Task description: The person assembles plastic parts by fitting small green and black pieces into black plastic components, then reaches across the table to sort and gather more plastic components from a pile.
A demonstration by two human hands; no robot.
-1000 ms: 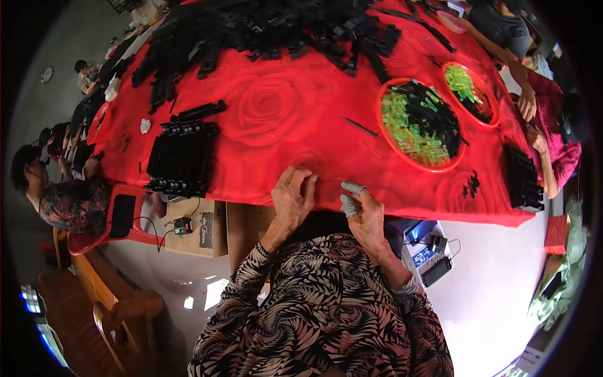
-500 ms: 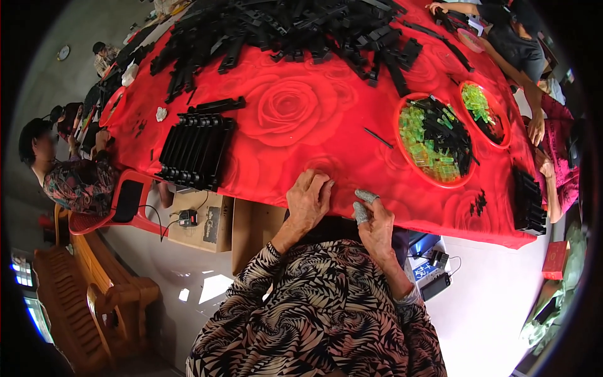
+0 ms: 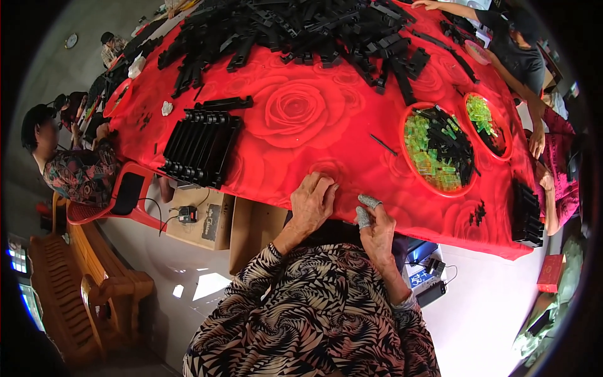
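Both hands rest empty at the surface's (image 3: 282,157) near edge — left hand (image 3: 314,204) flat, right hand (image 3: 375,223) loosely curled; the thin black rod (image 3: 383,145) lies farther off, nearer the right.

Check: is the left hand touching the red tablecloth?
Touching. The head view shows the left hand lying palm down on the red tablecloth at the table's near edge.

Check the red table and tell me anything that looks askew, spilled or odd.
Mostly orderly. A few small black pieces lie scattered on the red tablecloth outside the round tray of green and black parts. One thin black rod lies alone, aslant. The right hand has grey covers on two fingertips; the left hand is bare.
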